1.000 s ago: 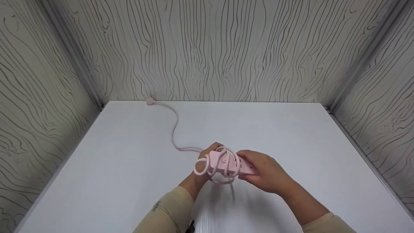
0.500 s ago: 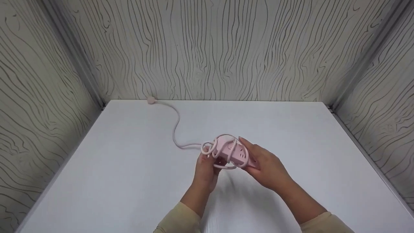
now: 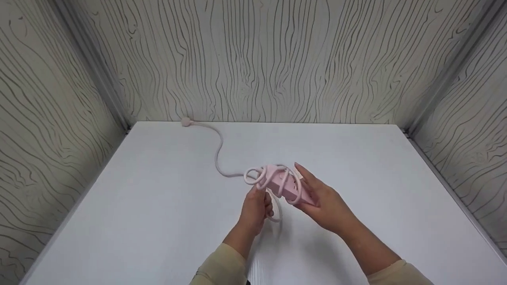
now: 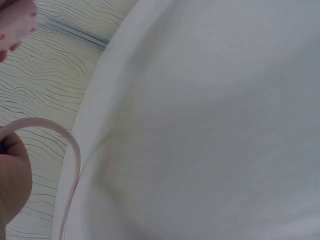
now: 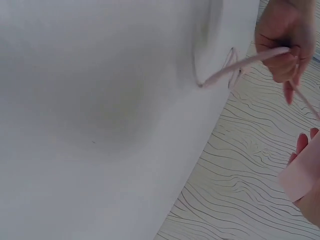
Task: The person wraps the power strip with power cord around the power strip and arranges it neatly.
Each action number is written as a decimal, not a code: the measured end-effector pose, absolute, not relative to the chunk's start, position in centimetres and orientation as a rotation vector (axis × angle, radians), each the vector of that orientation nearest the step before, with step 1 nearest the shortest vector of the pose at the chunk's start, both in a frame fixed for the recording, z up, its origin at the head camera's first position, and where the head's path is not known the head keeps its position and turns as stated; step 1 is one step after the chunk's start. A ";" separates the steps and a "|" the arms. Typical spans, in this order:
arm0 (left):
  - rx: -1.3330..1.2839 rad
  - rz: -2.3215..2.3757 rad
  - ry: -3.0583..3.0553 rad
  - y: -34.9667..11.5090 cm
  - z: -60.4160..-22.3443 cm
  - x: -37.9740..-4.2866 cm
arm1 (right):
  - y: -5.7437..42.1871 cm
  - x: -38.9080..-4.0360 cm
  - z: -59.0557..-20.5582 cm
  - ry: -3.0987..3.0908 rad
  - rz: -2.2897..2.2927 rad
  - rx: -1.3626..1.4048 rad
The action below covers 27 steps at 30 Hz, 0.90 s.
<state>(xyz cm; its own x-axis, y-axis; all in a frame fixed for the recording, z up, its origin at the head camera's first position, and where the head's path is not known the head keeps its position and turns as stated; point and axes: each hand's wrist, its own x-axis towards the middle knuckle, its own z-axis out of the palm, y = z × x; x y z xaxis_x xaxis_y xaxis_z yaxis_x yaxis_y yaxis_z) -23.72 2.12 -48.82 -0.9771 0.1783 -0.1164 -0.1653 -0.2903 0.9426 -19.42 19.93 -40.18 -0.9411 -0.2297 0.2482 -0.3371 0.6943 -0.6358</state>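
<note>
A pink power strip (image 3: 291,184) with its cord wound several times round it is held up over the table. My right hand (image 3: 326,206) grips its right end, thumb and fingers on opposite sides. At the strip's left end, my left hand (image 3: 253,208) has its fingers curled round the pink cord (image 5: 250,61), as the right wrist view shows. One small loop of cord (image 3: 250,176) sticks out at the left above that hand. Below, a slack bend of cord (image 3: 279,217) hangs down. In the left wrist view, the left hand (image 4: 14,175) and a cord arc show at the left edge.
The cord's free stretch (image 3: 218,152) snakes across the white table (image 3: 158,221) to the pink plug (image 3: 185,121) at the back edge. Wood-grain panels (image 3: 253,59) rise behind and on both sides, meeting at grey corner posts.
My left hand has come from behind the strip to below its left end, drawing a bend of cord downward. The strip has tilted and moved slightly away, still in my right hand.
</note>
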 end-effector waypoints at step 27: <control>0.196 2.046 2.061 1.8 -47.0 -21.5 | 21.5 -20.9 -38.8 -2.659 0.890 0.171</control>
<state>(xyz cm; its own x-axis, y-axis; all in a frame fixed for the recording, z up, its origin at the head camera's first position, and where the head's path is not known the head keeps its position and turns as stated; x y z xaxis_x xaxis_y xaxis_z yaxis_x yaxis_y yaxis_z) -21.51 1.80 -47.04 -0.9645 0.2549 -0.0682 -0.0664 0.0159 0.9977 -20.89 21.45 -38.78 -0.9380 -0.0088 0.3466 -0.2157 0.7975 -0.5634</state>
